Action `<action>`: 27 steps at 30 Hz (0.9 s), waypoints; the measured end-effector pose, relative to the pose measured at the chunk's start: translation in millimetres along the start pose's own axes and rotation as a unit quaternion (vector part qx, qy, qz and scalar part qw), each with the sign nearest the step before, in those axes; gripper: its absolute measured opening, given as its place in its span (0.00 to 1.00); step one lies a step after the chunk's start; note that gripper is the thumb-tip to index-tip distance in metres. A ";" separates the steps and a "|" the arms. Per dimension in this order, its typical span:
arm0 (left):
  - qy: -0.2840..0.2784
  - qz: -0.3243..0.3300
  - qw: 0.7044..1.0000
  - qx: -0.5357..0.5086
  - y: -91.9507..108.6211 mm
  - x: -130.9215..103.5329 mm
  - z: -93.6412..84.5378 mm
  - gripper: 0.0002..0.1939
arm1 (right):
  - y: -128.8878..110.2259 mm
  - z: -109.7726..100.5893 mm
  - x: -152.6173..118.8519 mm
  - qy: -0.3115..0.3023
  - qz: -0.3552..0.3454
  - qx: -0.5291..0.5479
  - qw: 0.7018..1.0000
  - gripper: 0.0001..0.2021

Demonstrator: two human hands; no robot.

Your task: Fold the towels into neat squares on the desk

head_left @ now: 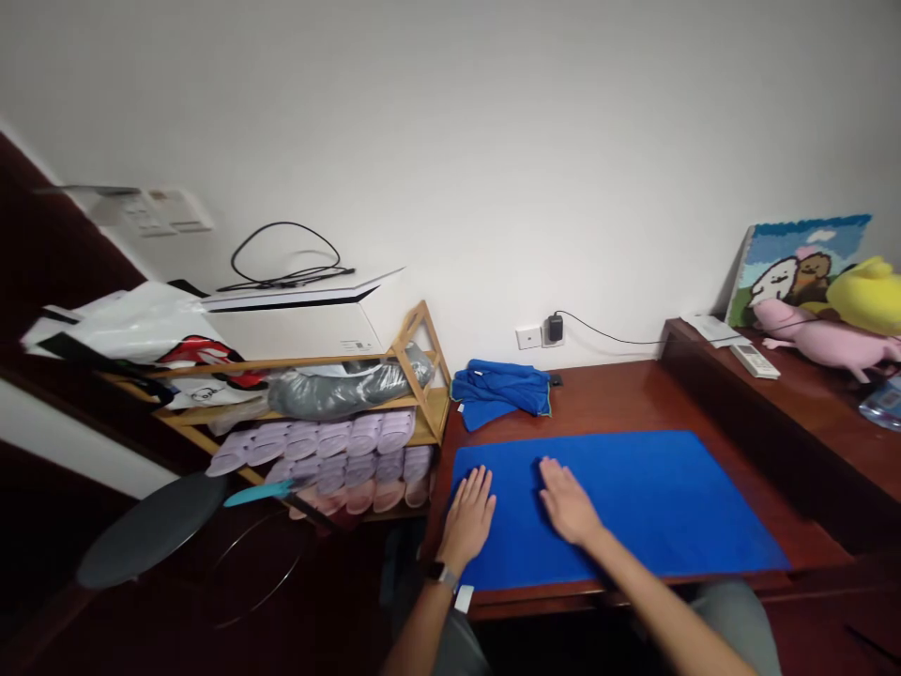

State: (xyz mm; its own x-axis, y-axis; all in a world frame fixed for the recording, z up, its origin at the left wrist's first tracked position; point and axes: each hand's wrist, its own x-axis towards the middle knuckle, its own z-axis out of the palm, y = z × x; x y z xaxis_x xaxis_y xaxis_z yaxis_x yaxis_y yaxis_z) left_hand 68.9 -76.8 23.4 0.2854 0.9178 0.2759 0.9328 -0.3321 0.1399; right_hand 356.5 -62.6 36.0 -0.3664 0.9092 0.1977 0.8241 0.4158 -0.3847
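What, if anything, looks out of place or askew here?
The crumpled blue cloth at the desk's back left stands out against the flat blue cloth in front. On the shelf, the black cable lies loosely looped on the white box, whose lid looks slightly raised. No spill or damage visible.

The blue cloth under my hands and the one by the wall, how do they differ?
The spread cloth lies flat; the bunched cloth is crumpled. The spread cloth covers more of the desk than the bunched cloth. Both are blue and lie there.
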 end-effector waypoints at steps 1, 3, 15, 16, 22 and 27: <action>0.003 -0.001 1.000 0.007 7.8 -12.3 2.7 0.29 | -29.7 14.9 3.0 -0.017 -0.015 0.011 1.000 0.32; -0.002 -0.020 1.000 0.020 16.5 -30.4 8.0 0.29 | -71.9 37.5 7.4 -0.045 -0.034 0.021 0.998 0.32; -0.027 -0.049 0.998 0.026 8.4 -30.6 12.7 0.28 | 105.7 -24.2 -91.0 -0.033 0.104 -0.066 0.992 0.34; -0.026 -0.049 0.998 0.025 7.8 -30.4 12.7 0.28 | 140.1 -38.0 -110.1 -0.028 0.128 -0.075 0.988 0.34; -0.029 -0.050 0.998 0.018 1.2 -27.6 15.8 0.28 | 283.0 -104.6 -196.8 -0.023 0.237 -0.100 0.966 0.37; -0.034 -0.047 0.998 -0.005 -4.5 -25.6 20.3 0.27 | 297.8 -115.6 -212.9 -0.005 0.242 -0.078 0.967 0.39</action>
State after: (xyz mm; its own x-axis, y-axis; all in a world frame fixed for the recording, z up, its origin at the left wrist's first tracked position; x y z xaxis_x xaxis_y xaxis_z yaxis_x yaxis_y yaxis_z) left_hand 61.9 -94.4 -3.7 0.2111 0.9576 0.1960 0.9539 -0.2456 0.1725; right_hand 729.9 -134.9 -16.4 0.0758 0.9969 0.0200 0.9548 -0.0668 -0.2897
